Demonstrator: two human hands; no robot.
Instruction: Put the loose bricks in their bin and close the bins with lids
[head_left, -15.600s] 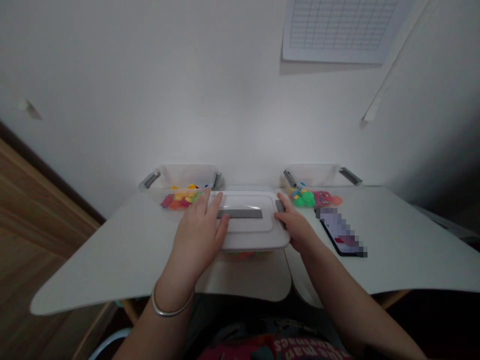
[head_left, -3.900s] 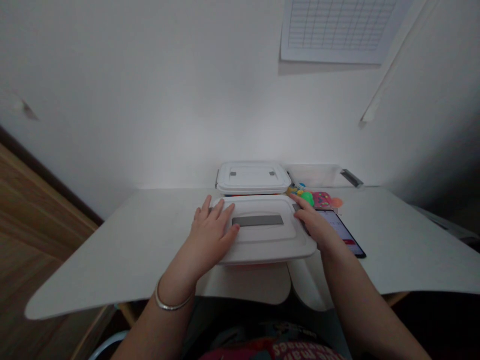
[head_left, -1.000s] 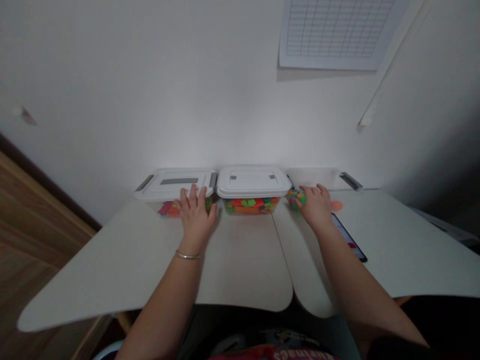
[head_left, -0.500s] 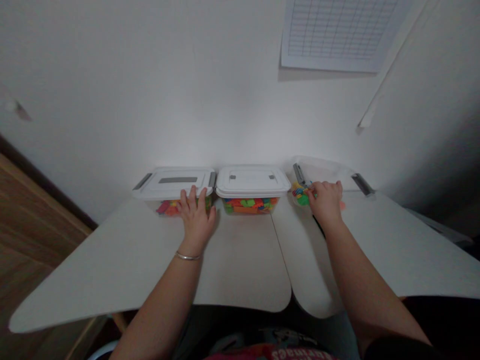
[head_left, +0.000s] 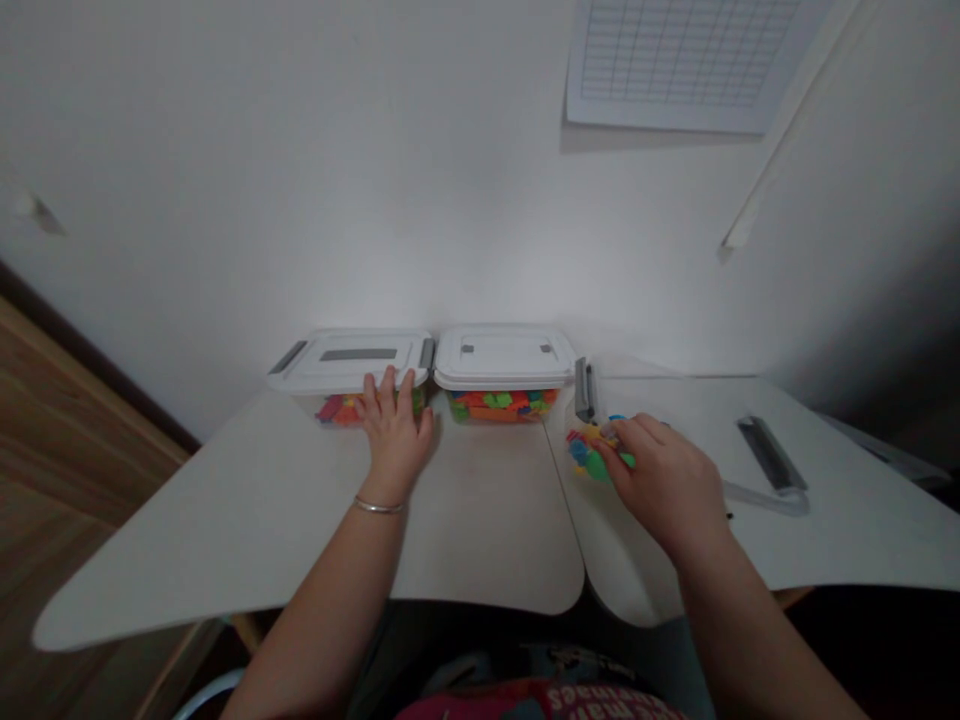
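Note:
My left hand (head_left: 394, 435) lies open on the table, fingers stretched against the front of the left lidded box (head_left: 345, 358), which holds coloured pieces. My right hand (head_left: 664, 480) is closed on the near side of a lidless clear box (head_left: 765, 497) with grey handles. That box sits tilted on the right tabletop, nearer me than the other two. Small coloured toys (head_left: 589, 455) show inside it just left of my fingers. A second lidded box (head_left: 504, 355) full of coloured pieces stands in the middle against the wall.
Two white tabletops (head_left: 480, 520) meet at a seam below the middle box. A gridded sheet (head_left: 682, 60) hangs on the wall at upper right. A wooden panel (head_left: 67, 440) runs along the left. My clothing shows at the bottom edge.
My right hand has drawn the lidless box away from the wall toward me and turned it. The phone is now covered. My left hand has stayed at the left box.

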